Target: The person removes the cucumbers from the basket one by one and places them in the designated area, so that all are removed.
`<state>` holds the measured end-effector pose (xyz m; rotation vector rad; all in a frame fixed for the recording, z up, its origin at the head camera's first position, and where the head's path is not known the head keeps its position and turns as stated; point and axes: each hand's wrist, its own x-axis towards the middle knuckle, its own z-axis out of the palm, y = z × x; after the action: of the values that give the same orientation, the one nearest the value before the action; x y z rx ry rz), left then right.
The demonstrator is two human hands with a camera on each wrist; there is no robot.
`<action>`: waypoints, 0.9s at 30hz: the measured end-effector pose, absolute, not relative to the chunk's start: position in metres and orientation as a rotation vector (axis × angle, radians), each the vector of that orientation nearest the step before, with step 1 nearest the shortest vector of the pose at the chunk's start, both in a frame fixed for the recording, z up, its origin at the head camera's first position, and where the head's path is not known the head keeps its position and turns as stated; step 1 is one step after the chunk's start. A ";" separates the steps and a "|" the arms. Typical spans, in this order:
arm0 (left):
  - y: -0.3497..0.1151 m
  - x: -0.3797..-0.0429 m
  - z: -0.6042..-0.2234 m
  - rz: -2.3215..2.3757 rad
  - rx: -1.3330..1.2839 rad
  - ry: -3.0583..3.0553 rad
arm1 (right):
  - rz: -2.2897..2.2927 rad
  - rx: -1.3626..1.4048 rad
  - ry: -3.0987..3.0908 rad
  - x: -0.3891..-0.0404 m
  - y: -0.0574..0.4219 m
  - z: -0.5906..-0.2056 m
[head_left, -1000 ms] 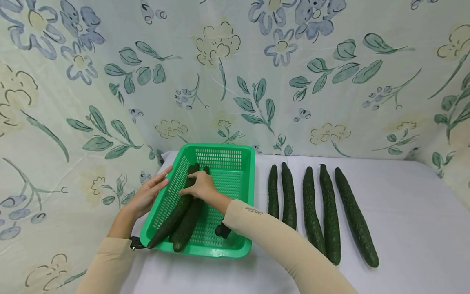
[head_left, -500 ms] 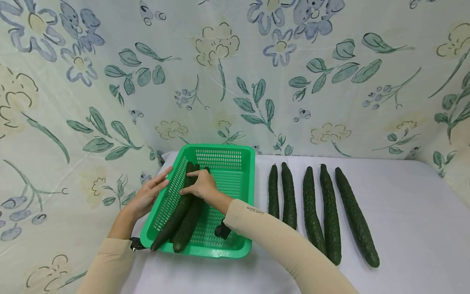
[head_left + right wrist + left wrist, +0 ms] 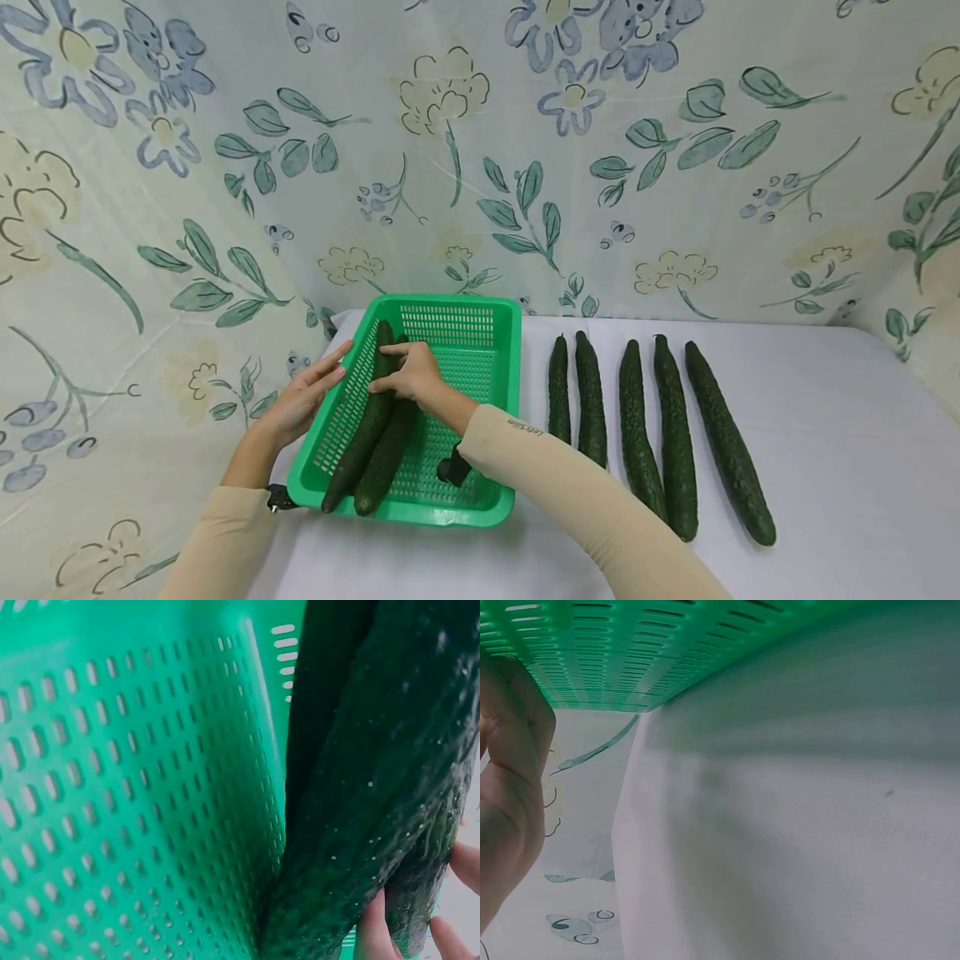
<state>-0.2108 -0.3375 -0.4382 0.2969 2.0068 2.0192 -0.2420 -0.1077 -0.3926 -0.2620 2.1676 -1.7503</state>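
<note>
In the head view, my right hand [image 3: 414,375] reaches into a green plastic basket [image 3: 514,400] and grips a dark green cucumber [image 3: 363,437] between thumb and fingers. This cucumber leans along the basket's left wall, its near end at the front rim. Another cucumber [image 3: 386,462] lies right beside it, partly covered by the hand. The right wrist view shows fingertips [image 3: 375,930] on both sides of the held cucumber [image 3: 416,900], behind a nearer one. Against the outside of the left wall rests my left hand [image 3: 296,404], fingers extended at the rim.
Several cucumbers [image 3: 675,442] lie in a row on the white tablecloth [image 3: 832,433], right of the basket; my right sleeve [image 3: 570,492] passes over the near ends of some. A floral cloth [image 3: 525,167] hangs behind the table.
My right hand has shifted the held cucumber slightly away from me and to the right, so its far end rises higher along the basket's left wall. The left hand keeps its place.
</note>
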 end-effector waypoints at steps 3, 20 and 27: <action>-0.337 -0.211 -0.438 2.012 0.285 2.026 | -1.804 -0.249 2.094 -0.241 -0.107 -0.391; -0.337 -0.210 -0.437 1.996 0.248 2.076 | -1.905 -0.190 1.951 -0.248 -0.102 -0.387; -0.337 -0.211 -0.438 1.972 0.273 2.106 | -1.966 -0.119 1.870 -0.248 -0.096 -0.377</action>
<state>-0.2109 -0.3371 -0.4378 0.2731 2.1063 1.9716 -0.2477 -0.0958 -0.3772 -0.1193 1.8700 -1.9655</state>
